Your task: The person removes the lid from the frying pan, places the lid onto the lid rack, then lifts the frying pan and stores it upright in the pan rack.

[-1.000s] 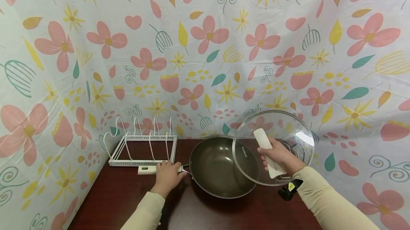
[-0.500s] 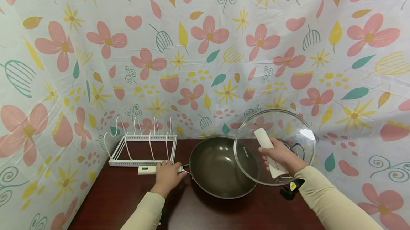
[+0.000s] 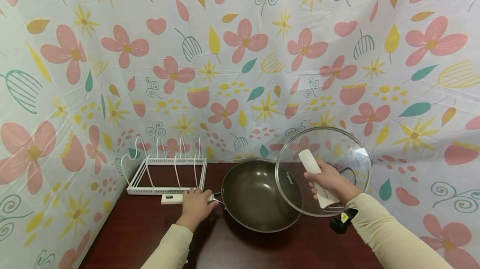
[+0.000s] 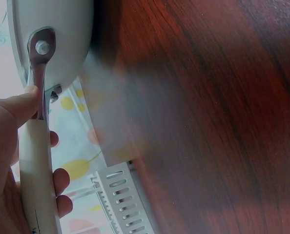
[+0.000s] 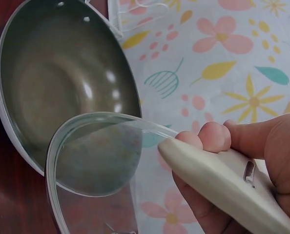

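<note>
In the head view a dark-coated wok (image 3: 258, 202) stands on the table, its cream handle (image 3: 171, 199) pointing left. My left hand (image 3: 196, 207) grips that handle near the metal joint; the left wrist view shows the fingers wrapped under the handle and the thumb along its neck. On the right, my right hand (image 3: 330, 180) holds a glass lid (image 3: 348, 146) by its long cream handle (image 5: 223, 187). The lid is raised and tilted, and it overlaps the wok's right rim in the head view. Nothing lies inside the wok.
A white wire rack (image 3: 165, 190) with upright loops stands left of the wok, close behind its handle. Through the lid, a thin wire stand (image 3: 348, 173) shows at the right. A flowered curtain (image 3: 240, 73) hangs directly behind the dark red table (image 3: 150, 235).
My right hand has shifted the lid slightly to the right, away from the wok's middle. The left hand and the wok have stayed in place.
</note>
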Demonstrator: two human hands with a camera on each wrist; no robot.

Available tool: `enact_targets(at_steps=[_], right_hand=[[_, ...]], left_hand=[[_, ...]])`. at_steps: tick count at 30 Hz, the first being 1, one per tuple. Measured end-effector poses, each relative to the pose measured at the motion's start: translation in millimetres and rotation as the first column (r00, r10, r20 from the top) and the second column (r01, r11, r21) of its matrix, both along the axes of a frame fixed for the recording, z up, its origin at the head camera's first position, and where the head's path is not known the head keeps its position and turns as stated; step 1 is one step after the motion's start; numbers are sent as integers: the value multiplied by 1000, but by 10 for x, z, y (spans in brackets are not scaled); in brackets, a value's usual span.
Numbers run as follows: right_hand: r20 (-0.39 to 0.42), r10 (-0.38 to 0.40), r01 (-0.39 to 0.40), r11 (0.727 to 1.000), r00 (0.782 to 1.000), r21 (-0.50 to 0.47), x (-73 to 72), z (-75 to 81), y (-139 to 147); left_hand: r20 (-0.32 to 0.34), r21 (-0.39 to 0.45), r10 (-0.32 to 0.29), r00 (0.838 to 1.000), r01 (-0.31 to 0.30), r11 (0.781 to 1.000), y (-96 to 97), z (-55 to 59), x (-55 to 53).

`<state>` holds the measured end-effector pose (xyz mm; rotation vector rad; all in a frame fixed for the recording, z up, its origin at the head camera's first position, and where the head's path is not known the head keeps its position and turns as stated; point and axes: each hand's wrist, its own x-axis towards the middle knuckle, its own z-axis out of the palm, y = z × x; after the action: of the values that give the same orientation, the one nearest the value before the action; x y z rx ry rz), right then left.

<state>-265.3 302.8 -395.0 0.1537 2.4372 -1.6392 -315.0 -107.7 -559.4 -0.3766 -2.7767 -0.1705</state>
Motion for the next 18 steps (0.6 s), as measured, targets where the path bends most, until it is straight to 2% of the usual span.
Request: enact_targets(at_steps=[11, 18], right_hand=[[-22, 20, -19, 999, 1000, 28, 26, 64, -18], [-34, 35, -34, 998, 999, 44, 30, 49, -3]], left_hand=[[8, 7, 1, 1000, -1, 1000, 3, 13, 3], [11, 9, 0, 1000, 0, 1000, -4, -2, -7]])
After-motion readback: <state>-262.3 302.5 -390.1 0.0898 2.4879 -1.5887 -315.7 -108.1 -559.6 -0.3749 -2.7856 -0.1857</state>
